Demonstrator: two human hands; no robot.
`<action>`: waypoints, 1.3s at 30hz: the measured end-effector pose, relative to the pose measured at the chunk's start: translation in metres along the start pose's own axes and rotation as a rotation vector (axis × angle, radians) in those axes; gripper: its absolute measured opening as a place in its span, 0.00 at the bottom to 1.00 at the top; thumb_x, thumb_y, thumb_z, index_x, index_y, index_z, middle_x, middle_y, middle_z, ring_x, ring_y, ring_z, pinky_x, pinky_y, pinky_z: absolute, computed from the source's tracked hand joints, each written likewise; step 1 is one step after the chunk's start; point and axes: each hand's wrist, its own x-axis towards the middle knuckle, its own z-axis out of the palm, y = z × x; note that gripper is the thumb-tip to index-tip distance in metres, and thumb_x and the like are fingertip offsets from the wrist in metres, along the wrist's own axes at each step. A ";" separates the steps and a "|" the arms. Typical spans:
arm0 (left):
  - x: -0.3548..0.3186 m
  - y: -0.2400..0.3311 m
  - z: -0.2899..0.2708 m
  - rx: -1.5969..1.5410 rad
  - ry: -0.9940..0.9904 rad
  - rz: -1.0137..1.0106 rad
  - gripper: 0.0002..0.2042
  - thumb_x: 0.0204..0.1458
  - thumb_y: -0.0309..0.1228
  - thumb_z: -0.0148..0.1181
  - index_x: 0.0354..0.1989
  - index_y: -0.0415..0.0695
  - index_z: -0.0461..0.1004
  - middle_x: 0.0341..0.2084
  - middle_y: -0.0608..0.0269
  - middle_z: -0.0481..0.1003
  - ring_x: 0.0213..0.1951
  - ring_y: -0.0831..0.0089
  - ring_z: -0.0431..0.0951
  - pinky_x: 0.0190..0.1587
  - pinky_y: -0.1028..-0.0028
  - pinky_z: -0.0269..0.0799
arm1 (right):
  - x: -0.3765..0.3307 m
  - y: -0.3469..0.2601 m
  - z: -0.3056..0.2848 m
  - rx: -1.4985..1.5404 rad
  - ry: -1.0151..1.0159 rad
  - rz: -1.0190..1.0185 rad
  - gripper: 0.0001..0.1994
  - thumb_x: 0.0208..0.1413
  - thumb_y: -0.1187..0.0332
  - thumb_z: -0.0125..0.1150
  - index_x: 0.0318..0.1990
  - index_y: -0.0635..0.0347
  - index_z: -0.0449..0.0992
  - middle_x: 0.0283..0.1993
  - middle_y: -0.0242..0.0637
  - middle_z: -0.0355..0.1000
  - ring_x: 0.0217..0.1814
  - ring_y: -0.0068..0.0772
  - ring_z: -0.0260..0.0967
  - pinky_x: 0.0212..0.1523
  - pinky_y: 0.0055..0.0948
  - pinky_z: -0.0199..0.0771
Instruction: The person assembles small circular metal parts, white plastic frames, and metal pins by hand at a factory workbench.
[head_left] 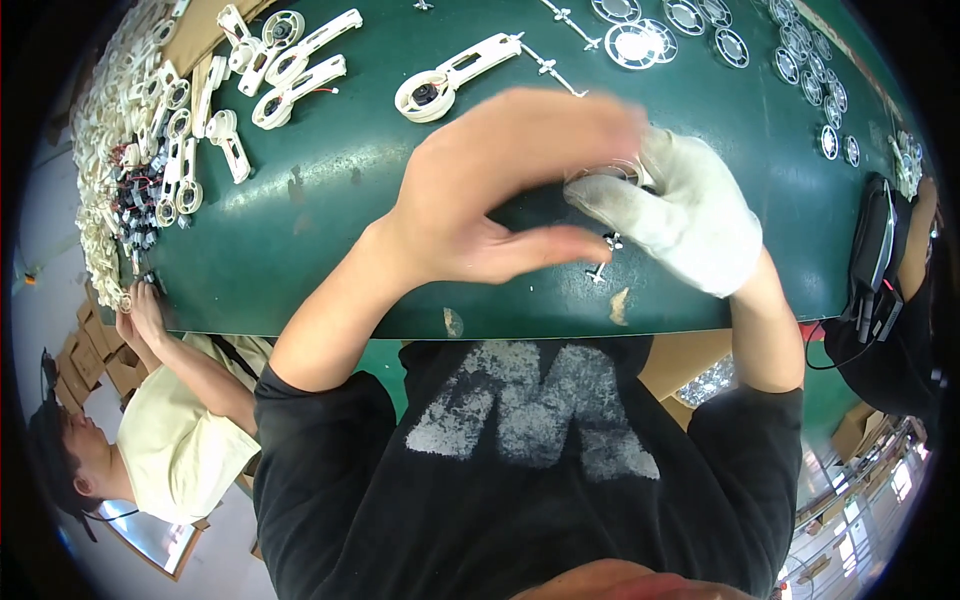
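My left hand (480,190) is bare, with its fingers arched over to the right and the thumb held apart below them. Its fingertips are blurred and reach the white-gloved fingers of my right hand (685,210). Between the gloved thumb and fingers is a shiny ring-shaped part (625,168), mostly hidden. Just below the left thumb, a small silver branched metal piece (603,258) lies on the green table (370,250). Beyond my left hand lies a white plastic fan arm (455,80) with a dark motor in its round end.
Several white fan arms (300,90) and a heap of white parts (110,130) cover the left side. Silver spoked round covers (732,47) are spread at the far right. A co-worker (180,430) sits at the left; a black bag (872,250) lies on the right edge.
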 end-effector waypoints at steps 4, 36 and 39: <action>-0.003 -0.006 0.009 -0.093 -0.020 -0.217 0.20 0.48 0.26 0.75 0.50 0.38 0.80 0.48 0.53 0.81 0.49 0.61 0.82 0.51 0.69 0.77 | -0.003 0.015 0.013 -0.222 0.164 -0.213 0.14 0.62 0.52 0.62 0.50 0.46 0.81 0.36 0.39 0.80 0.38 0.45 0.79 0.39 0.39 0.78; 0.013 0.022 -0.070 0.862 -0.376 -0.507 0.12 0.52 0.30 0.70 0.43 0.41 0.81 0.32 0.59 0.78 0.35 0.61 0.80 0.39 0.66 0.75 | 0.018 0.018 0.013 -0.647 0.477 -0.606 0.29 0.47 0.70 0.73 0.59 0.62 0.74 0.55 0.47 0.71 0.54 0.49 0.70 0.54 0.39 0.73; 0.028 0.023 -0.052 0.650 -0.341 -0.326 0.15 0.50 0.28 0.73 0.47 0.42 0.81 0.34 0.62 0.79 0.33 0.69 0.79 0.37 0.73 0.75 | 0.018 0.019 0.014 -0.790 0.523 -0.630 0.28 0.48 0.69 0.72 0.59 0.61 0.74 0.52 0.43 0.73 0.54 0.47 0.71 0.53 0.37 0.74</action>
